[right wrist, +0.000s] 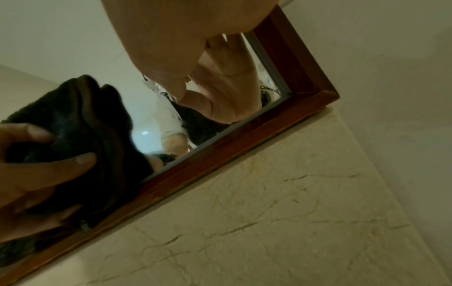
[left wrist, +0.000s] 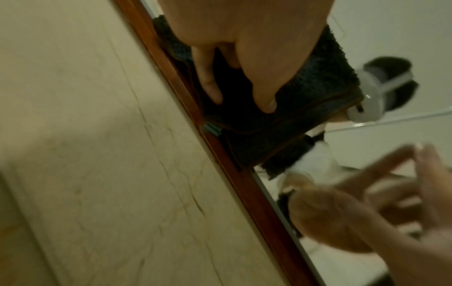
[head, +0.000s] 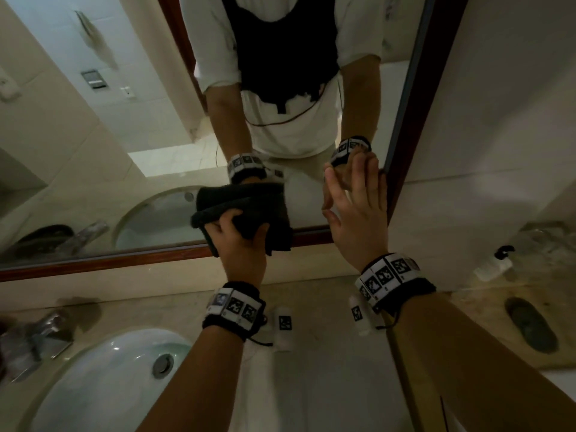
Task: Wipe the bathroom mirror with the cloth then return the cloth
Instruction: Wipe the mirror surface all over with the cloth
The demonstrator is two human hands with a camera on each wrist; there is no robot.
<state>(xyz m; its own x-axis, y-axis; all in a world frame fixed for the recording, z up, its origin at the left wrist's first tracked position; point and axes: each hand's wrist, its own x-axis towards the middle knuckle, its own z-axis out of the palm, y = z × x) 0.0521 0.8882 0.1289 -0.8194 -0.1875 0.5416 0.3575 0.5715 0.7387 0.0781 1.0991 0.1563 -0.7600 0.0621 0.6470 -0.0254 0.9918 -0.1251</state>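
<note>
Left hand point(head: 240, 241): fingers clamped on dark cloth point(head: 249, 210), pressed against mirror point(head: 140, 135) at bottom frame edge point(head: 124, 255). Right hand point(head: 358, 210): fingers straight, slightly apart, flat on glass beside right frame corner. Open glass leftward and above.

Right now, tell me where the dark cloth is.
In the head view the dark cloth is gripped in the left hand against the mirror's lower right area, just above the wooden frame, left of the open right hand.
</note>
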